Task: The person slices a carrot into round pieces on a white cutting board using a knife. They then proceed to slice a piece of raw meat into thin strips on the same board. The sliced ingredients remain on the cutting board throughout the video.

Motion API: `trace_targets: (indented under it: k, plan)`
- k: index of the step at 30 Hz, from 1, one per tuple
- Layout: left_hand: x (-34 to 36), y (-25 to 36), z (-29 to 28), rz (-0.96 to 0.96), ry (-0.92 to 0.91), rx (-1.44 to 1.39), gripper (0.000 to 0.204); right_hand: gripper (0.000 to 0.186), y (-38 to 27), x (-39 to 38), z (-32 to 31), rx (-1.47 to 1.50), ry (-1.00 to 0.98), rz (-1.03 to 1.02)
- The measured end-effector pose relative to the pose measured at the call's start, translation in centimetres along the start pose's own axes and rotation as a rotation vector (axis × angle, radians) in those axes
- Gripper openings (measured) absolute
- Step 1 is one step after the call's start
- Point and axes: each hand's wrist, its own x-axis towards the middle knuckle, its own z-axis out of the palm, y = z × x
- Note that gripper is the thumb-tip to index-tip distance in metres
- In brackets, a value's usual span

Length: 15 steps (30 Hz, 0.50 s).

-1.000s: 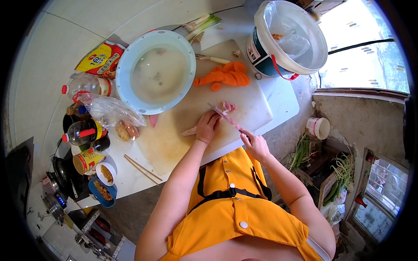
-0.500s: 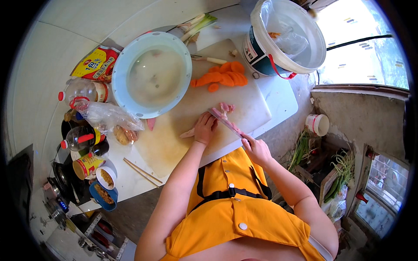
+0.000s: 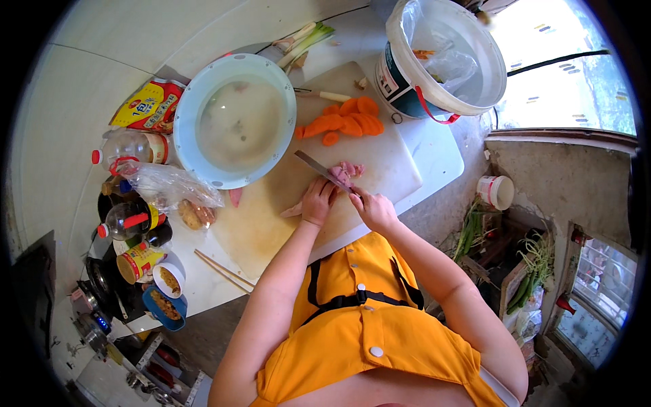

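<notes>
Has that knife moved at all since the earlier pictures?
Yes. Judged against the cutting board, the knife has shifted left and toward the far side, bringing its tip closer to the pale blue basin.

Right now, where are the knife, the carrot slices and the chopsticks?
Knife (image 3: 320,169): head view, on the blade.
Carrot slices (image 3: 350,125): head view, the pile's middle.
Chopsticks (image 3: 224,266): head view, one stick's shaft.

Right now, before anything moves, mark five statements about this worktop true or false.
1. The right hand holds a knife. True.
2. The sliced carrots are in the basin. False: the sliced carrots lie on the cutting board.
3. Pink meat lies near the left hand. True.
4. The bucket stands left of the basin. False: the bucket stands right of the basin.
5. Two chopsticks lie close together. True.
</notes>
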Motion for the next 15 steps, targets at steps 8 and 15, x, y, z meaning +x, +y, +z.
trace_targets:
  k: [8, 15]
  plan:
    - [0.1, 0.7, 0.3, -0.033, 0.031, 0.028, 0.023, 0.042, 4.5, -3.6, 0.1, -0.005, -0.023, 0.059]
    - [-0.1, 0.7, 0.2, -0.035, -0.001, 0.016, 0.023, 0.044, 3.7, -2.9, 1.2, -0.035, -0.01, 0.065]
